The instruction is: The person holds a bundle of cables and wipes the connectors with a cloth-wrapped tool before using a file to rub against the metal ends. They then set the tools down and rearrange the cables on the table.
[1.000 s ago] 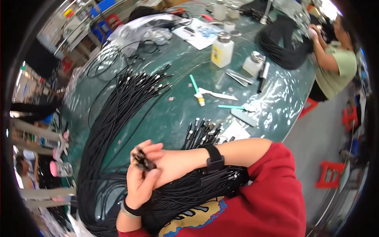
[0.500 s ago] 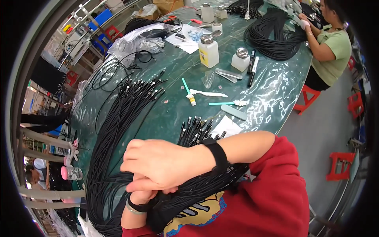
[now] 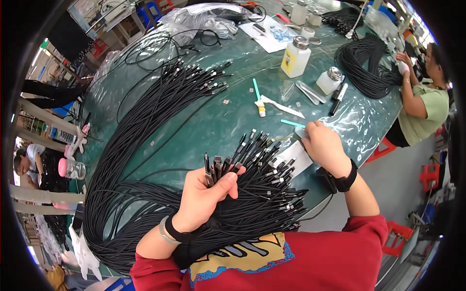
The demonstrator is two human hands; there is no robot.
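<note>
My left hand (image 3: pixel 208 191) is closed around a small bunch of black cable ends (image 3: pixel 219 167), their connectors pointing up between thumb and fingers. To the right, my right hand (image 3: pixel 324 148) is over the table with its fingers curled together. They meet the end of a teal stick (image 3: pixel 292 123) and a grey flat strip (image 3: pixel 299 131); what they grip is hidden. Below that hand lies white paper (image 3: pixel 297 162). A thick pile of black cables (image 3: pixel 262 194) with connector ends lies in front of me. It joins a long bundle (image 3: pixel 131 140) curving along the left of the table.
Bottles with metal lids (image 3: pixel 296 57), tweezers (image 3: pixel 310 92), marker pens (image 3: pixel 339 99) and a second teal stick with a wrapped end (image 3: pixel 257 92) lie farther off. A person (image 3: pixel 427 104) at the right handles another cable bundle (image 3: pixel 366 68). A pink-lidded jar (image 3: pixel 73 168) stands left.
My crossed hands have come apart. The right hand has swung right to the teal stick and grey strip; the left now shows its held cable ends. The whole view has shifted.
</note>
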